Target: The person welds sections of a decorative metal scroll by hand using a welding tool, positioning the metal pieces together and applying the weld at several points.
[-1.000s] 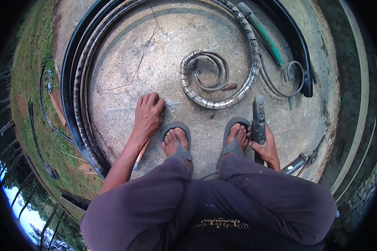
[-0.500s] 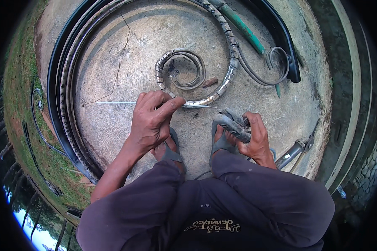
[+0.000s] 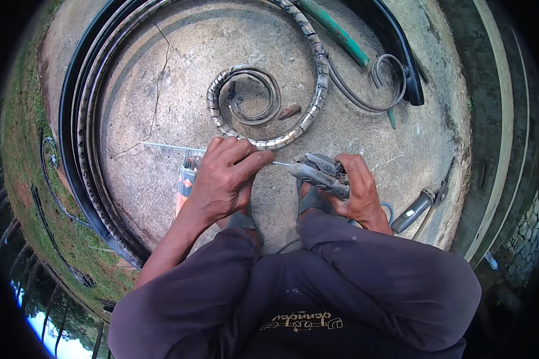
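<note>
My left hand (image 3: 227, 176) pinches a thin pale welding rod (image 3: 173, 146) between thumb and fingers. The rod's right end reaches the jaw tip of a worn grey electrode holder (image 3: 317, 177); whether the jaws clamp it I cannot tell. My right hand (image 3: 364, 192) is wrapped round the holder, fingers over its upper side. Behind my left wrist, partly hidden, stands an open packet of rods (image 3: 185, 182). Just beyond my hands lies a spiral of segmented, shiny metal bar (image 3: 320, 75), its inner end curling into thin coils (image 3: 275, 99).
A black curved metal band (image 3: 66, 119) sweeps round the left of the concrete slab (image 3: 156, 102). At the far right lie a green tube (image 3: 344, 39) and a curled grey rod (image 3: 380, 109). What looks like an angle grinder (image 3: 414, 213) lies right of my knee. Grass (image 3: 21, 143) borders the left.
The rod and the holder have come together, the rod's right end now at the jaws. The view has shifted a little, and the packet behind my left wrist has come into sight.
</note>
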